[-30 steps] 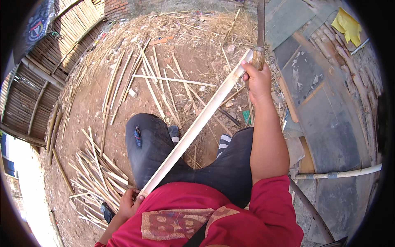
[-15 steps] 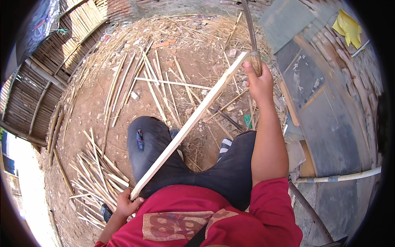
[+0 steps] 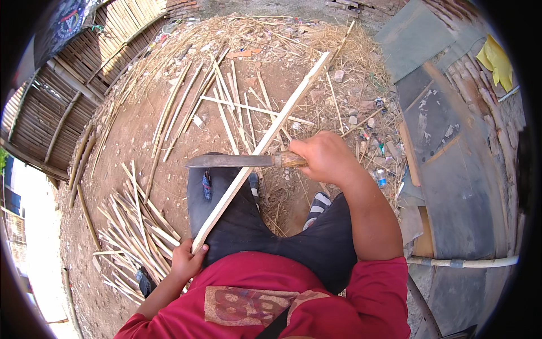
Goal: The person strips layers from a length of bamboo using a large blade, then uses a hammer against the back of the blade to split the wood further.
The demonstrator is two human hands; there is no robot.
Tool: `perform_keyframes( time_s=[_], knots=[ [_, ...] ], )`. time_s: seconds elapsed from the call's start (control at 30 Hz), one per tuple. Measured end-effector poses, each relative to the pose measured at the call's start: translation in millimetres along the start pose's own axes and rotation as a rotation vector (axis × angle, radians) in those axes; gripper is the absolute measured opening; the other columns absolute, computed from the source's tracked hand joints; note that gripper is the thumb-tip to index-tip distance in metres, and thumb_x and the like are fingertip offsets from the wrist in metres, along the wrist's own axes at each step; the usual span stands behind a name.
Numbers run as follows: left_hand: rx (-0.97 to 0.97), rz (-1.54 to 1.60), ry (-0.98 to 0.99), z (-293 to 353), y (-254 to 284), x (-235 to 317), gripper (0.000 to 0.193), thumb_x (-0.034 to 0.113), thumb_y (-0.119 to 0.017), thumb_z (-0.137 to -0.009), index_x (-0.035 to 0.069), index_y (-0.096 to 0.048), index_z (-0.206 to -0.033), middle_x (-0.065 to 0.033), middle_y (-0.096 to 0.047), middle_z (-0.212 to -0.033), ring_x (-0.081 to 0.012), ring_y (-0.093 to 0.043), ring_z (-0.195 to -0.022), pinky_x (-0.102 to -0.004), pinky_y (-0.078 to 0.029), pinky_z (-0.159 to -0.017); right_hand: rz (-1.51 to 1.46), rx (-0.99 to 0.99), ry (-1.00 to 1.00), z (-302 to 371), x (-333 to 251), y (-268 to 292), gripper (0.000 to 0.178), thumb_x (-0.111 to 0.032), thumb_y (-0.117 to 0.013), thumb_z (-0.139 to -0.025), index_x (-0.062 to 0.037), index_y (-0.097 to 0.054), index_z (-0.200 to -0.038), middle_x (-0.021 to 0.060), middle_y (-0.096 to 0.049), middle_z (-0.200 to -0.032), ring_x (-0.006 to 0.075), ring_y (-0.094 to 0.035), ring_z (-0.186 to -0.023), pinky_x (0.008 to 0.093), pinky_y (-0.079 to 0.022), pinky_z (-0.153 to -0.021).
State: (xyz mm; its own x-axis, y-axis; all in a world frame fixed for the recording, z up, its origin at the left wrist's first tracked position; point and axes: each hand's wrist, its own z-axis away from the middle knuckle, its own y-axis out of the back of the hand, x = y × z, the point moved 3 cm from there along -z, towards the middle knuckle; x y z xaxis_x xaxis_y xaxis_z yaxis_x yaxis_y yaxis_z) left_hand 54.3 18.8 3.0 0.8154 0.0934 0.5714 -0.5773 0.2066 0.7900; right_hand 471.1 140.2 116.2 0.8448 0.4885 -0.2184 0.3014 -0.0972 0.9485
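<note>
My left hand (image 3: 187, 261) grips the near end of a long pale bamboo slat (image 3: 265, 141) that slants up and to the right over my left knee. My right hand (image 3: 324, 158) holds the wooden handle of a large knife (image 3: 231, 161). Its dark blade points left and lies across the slat about midway along it. I am sitting, in a red shirt and dark trousers, with my legs out over bare earth.
A heap of split bamboo strips (image 3: 132, 226) lies on the ground at my left, and more strips (image 3: 226, 101) are scattered ahead. A bamboo fence (image 3: 73, 85) runs along the left. Grey boards (image 3: 451, 147), a white pipe (image 3: 468, 263) and a yellow cloth (image 3: 497, 59) lie at the right.
My right hand has come down from the slat's far end with the knife, whose blade now lies across the slat. The slat's far tip has swung up and away.
</note>
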Motion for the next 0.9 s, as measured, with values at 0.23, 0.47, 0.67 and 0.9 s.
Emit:
perform_keyframes(
  time_s=[0.23, 0.47, 0.67, 0.9],
  knots=[
    [0.007, 0.005, -0.019, -3, -3, -2, 0.049, 0.046, -0.073, -0.09, -0.002, -0.063, -0.087, -0.024, -0.066, -0.073, -0.0403, -0.069, -0.071, -0.0463, -0.052, -0.065, -0.076, 0.031, -0.325, 1, 54, -2, 0.023, -0.013, -0.072, -0.073, -0.0102, -0.063, -0.094, 0.0168, -0.067, -0.079, 0.0416, -0.066, -0.08, 0.0496, -0.051, -0.069],
    [-0.008, -0.031, -0.042, -1, 2, -4, 0.05, 0.047, -0.073, -0.09, -0.002, -0.062, -0.085, -0.0237, -0.065, -0.071, -0.0415, -0.068, -0.069, -0.0462, -0.051, -0.063, 0.042, 0.013, -0.07, -12, 11, -8, 0.022, -0.014, -0.073, -0.073, -0.0082, -0.06, -0.091, 0.0172, -0.066, -0.078, 0.0415, -0.066, -0.079, 0.0486, -0.051, -0.068],
    [0.018, -0.005, -0.044, -6, -5, -8, 0.049, 0.046, -0.072, -0.091, -0.002, -0.062, -0.085, -0.0242, -0.065, -0.07, -0.0427, -0.068, -0.069, -0.0468, -0.051, -0.064, -0.115, 0.023, -0.446, -5, 86, -10, 0.022, -0.016, -0.07, -0.078, -0.0111, -0.065, -0.099, 0.0175, -0.069, -0.083, 0.0406, -0.067, -0.084, 0.0502, -0.052, -0.073],
    [-0.01, -0.034, -0.045, -1, -3, -11, 0.05, 0.048, -0.072, -0.091, -0.001, -0.063, -0.088, -0.0251, -0.066, -0.072, -0.0429, -0.068, -0.07, -0.0482, -0.052, -0.065, 0.061, 0.001, -0.306, -4, 47, -14, 0.03, -0.02, -0.076, -0.075, -0.0112, -0.065, -0.102, 0.0192, -0.07, -0.089, 0.0405, -0.068, -0.088, 0.0495, -0.053, -0.076]
  ],
)
